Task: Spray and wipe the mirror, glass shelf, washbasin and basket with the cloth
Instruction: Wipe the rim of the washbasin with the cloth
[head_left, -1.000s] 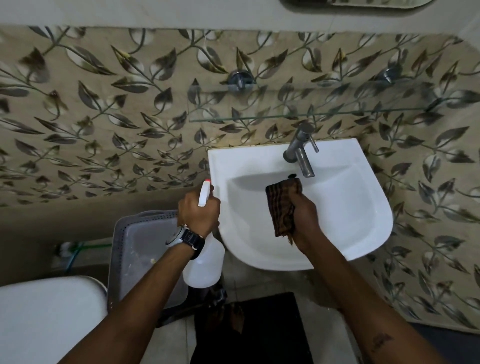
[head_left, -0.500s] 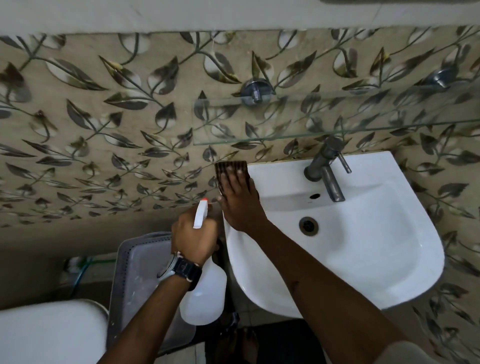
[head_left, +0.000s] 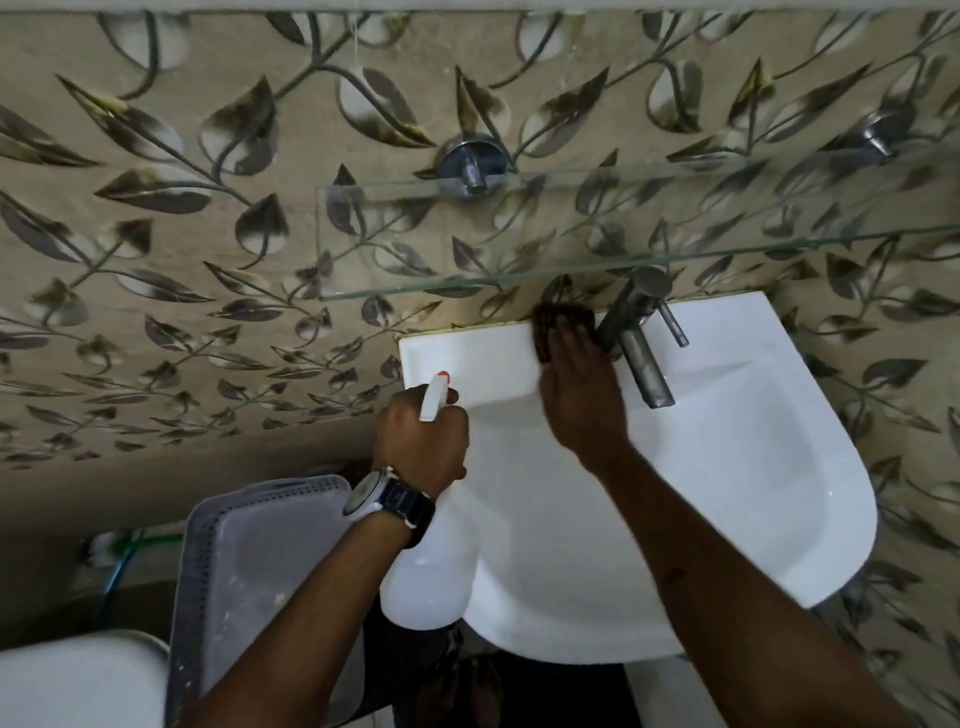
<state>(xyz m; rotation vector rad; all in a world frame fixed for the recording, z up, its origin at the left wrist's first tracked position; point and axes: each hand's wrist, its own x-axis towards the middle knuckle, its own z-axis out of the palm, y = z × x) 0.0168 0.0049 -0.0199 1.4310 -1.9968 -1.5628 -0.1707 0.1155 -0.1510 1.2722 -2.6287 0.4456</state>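
Observation:
The white washbasin (head_left: 727, 493) hangs on the leaf-patterned wall. My right hand (head_left: 582, 395) presses a dark brown cloth (head_left: 558, 319) flat on the basin's back ledge, just left of the metal tap (head_left: 636, 332). My left hand (head_left: 421, 441), with a watch on the wrist, grips a white spray bottle (head_left: 431, 577) at the basin's left edge; its nozzle with an orange tip points up. The glass shelf (head_left: 571, 234) sits above the basin. A grey perforated basket (head_left: 249, 571) stands on the floor to the left. The mirror is out of view.
A white toilet part (head_left: 78, 680) fills the bottom left corner. A green and blue hose (head_left: 130, 551) lies by the wall behind the basket. A dark mat (head_left: 519, 696) lies on the floor below the basin. Metal brackets (head_left: 470, 166) hold the shelf.
My right hand slid the cloth from inside the bowl to the basin's back left corner, then right along the back ledge to the tap. The left hand kept the bottle at the basin's left edge.

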